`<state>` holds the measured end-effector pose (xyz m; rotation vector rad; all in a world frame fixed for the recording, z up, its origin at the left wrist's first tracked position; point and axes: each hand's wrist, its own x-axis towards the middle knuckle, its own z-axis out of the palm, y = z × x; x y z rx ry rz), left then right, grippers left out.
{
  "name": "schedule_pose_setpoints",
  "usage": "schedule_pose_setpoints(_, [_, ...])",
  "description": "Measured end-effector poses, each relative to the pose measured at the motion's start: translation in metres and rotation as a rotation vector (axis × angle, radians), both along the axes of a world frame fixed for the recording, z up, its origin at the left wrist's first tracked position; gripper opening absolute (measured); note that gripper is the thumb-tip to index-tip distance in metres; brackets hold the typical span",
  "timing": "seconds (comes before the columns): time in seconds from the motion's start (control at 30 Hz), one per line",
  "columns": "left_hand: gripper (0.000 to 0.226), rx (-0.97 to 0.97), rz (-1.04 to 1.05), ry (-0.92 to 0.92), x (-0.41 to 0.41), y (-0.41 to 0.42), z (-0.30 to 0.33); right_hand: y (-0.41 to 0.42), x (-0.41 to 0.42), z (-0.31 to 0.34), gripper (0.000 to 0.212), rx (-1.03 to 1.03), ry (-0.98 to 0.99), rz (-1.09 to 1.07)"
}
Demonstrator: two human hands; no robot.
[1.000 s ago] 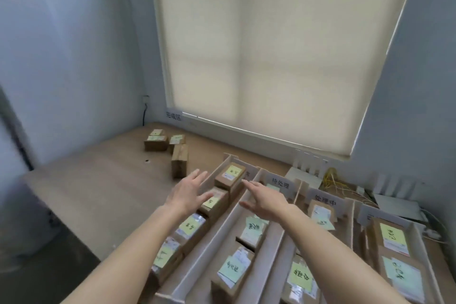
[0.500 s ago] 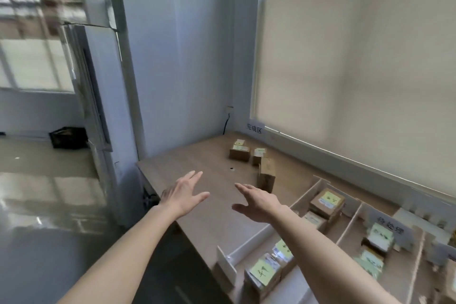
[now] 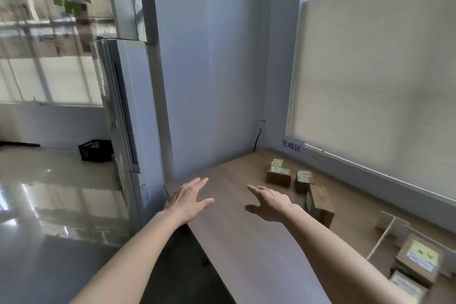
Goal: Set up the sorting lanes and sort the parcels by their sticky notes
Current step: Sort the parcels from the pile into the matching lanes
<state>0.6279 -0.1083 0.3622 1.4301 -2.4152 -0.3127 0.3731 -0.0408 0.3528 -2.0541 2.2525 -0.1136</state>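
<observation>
Both the left hand (image 3: 186, 198) and right hand (image 3: 271, 202) hovered spread and empty above the table (image 3: 246, 242), left of the parcels (image 3: 278, 176).

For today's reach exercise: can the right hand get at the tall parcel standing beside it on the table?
Probably yes. The right hand is open and holds nothing, the tall parcel stands just to its right, and nothing lies between them.

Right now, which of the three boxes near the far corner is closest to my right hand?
The tall box, just beside the right hand; the other two sit farther back.
</observation>
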Motion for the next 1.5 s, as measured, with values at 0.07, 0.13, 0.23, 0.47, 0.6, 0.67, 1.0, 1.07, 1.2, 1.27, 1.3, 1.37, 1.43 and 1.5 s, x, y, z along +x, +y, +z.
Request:
schedule_pose_setpoints(0.07, [0.075, -0.019, 0.001, -0.008, 0.004, -0.033, 0.004, -0.037, 0.004, 0.001, 0.075, -0.007, -0.004, -0.001])
schedule_pose_setpoints(0.13, [0.075, -0.029, -0.002, -0.002, 0.007, -0.066, 0.007, -0.07, 0.009, 0.002, 0.075, -0.016, 0.003, 0.005])
schedule_pose_setpoints(0.23, [0.074, -0.004, -0.015, -0.001, 0.011, -0.108, 0.003, -0.111, 0.018, 0.003, 0.075, -0.001, 0.016, 0.01])
schedule_pose_setpoints(0.47, [0.074, 0.039, -0.07, 0.004, 0.006, -0.212, -0.019, -0.196, 0.02, -0.011, 0.075, 0.039, 0.035, -0.042])
schedule_pose_setpoints(0.6, [0.075, 0.078, -0.147, 0.02, -0.007, -0.277, -0.029, -0.236, 0.012, -0.022, 0.075, 0.073, 0.036, -0.104])
schedule_pose_setpoints(0.67, [0.073, 0.08, -0.185, -0.001, -0.015, -0.307, -0.032, -0.258, 0.006, -0.024, 0.075, 0.075, 0.034, -0.152])
schedule_pose_setpoints(1.0, [0.071, 0.081, -0.424, -0.077, -0.082, -0.418, -0.05, -0.31, -0.019, -0.042, 0.071, 0.132, 0.012, -0.4])
schedule_pose_setpoints(1.07, [0.07, 0.084, -0.478, -0.084, -0.104, -0.425, -0.058, -0.307, -0.033, -0.049, 0.071, 0.146, 0.004, -0.447])
schedule_pose_setpoints(1.2, [0.07, 0.111, -0.574, -0.108, -0.161, -0.43, -0.078, -0.298, -0.079, -0.069, 0.071, 0.187, -0.018, -0.561])
schedule_pose_setpoints(1.27, [0.069, 0.135, -0.625, -0.126, -0.192, -0.429, -0.092, -0.291, -0.104, -0.079, 0.071, 0.216, -0.022, -0.611])
schedule_pose_setpoints(1.3, [0.069, 0.152, -0.649, -0.131, -0.209, -0.429, -0.1, -0.288, -0.118, -0.085, 0.07, 0.223, -0.027, -0.63])
schedule_pose_setpoints(1.37, [0.068, 0.183, -0.69, -0.147, -0.247, -0.43, -0.115, -0.286, -0.148, -0.099, 0.071, 0.241, -0.047, -0.66])
schedule_pose_setpoints(1.43, [0.068, 0.209, -0.728, -0.16, -0.29, -0.429, -0.131, -0.286, -0.181, -0.117, 0.071, 0.253, -0.085, -0.696])
schedule_pose_setpoints(1.5, [0.068, 0.236, -0.76, -0.166, -0.334, -0.427, -0.151, -0.285, -0.217, -0.136, 0.07, 0.262, -0.114, -0.736])
